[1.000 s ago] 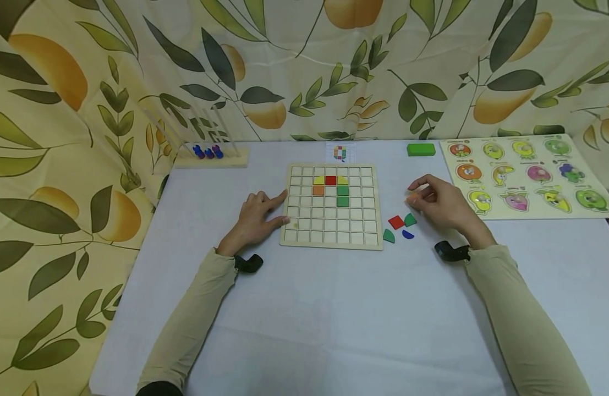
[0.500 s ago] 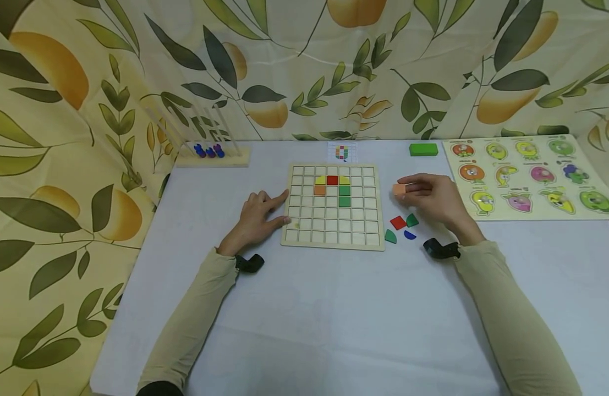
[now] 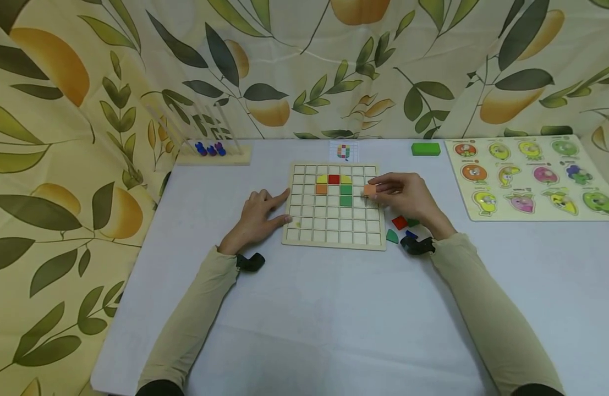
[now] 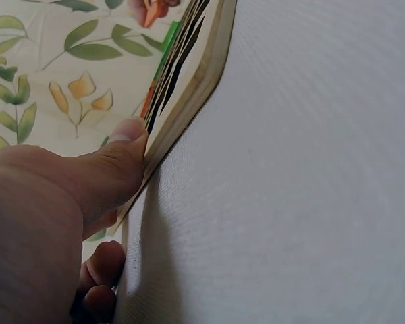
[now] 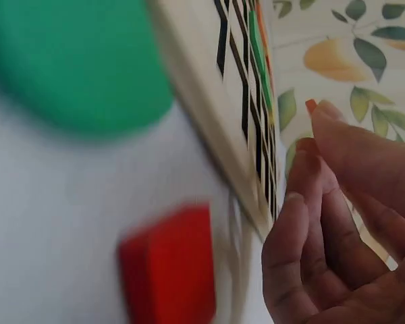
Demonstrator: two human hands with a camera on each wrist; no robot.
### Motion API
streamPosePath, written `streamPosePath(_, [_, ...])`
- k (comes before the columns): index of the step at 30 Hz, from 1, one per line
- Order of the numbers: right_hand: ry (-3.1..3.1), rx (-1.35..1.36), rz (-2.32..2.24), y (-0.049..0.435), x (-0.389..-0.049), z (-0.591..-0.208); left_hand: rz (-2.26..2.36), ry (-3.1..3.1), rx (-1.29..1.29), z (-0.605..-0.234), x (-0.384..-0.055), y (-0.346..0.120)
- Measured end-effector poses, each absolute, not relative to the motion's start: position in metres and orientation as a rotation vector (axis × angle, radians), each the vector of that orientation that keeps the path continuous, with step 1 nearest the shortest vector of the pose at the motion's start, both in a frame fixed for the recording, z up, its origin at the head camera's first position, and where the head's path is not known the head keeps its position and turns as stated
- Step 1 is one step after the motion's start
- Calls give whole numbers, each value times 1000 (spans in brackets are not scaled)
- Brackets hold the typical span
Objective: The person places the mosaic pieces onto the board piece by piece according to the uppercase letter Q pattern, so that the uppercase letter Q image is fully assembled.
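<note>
A square wooden grid board lies mid-table with yellow, red, orange and green pieces in its upper cells. My left hand rests at the board's left side, thumb and index finger spread out against its edge. In the left wrist view, the thumb touches that edge. My right hand pinches an orange square tile by one side, over the board's right columns. Only a bit of this tile shows past the fingertips in the right wrist view.
Beside the board's lower right lie a red square, green quarter-round pieces and a blue piece. Behind stand a pattern card, a green block and a peg stand. A fruit puzzle board lies right.
My right hand has moved left from beside the fruit puzzle, bringing the orange tile over the grid board. My left hand has stayed at the board's edge.
</note>
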State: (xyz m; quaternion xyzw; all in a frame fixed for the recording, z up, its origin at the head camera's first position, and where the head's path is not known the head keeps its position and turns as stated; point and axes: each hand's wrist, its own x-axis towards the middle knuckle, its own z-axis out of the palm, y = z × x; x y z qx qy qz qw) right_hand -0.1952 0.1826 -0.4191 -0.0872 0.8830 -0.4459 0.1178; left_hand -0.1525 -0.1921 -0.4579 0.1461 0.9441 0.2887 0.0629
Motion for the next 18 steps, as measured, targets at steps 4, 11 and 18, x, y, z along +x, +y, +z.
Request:
streamPosePath(4, [2601,-352,-1306,168,-199,-423,871,2856,448,-458,-153,-192])
streamPosePath(11, [2604,-395,-1299,147,-205,-425,878,2855,452,-458,-153,-192])
streamPosePath(18, [2574,-444,-1283,132,-207,-425,881,2855,449,-457,-152,-193])
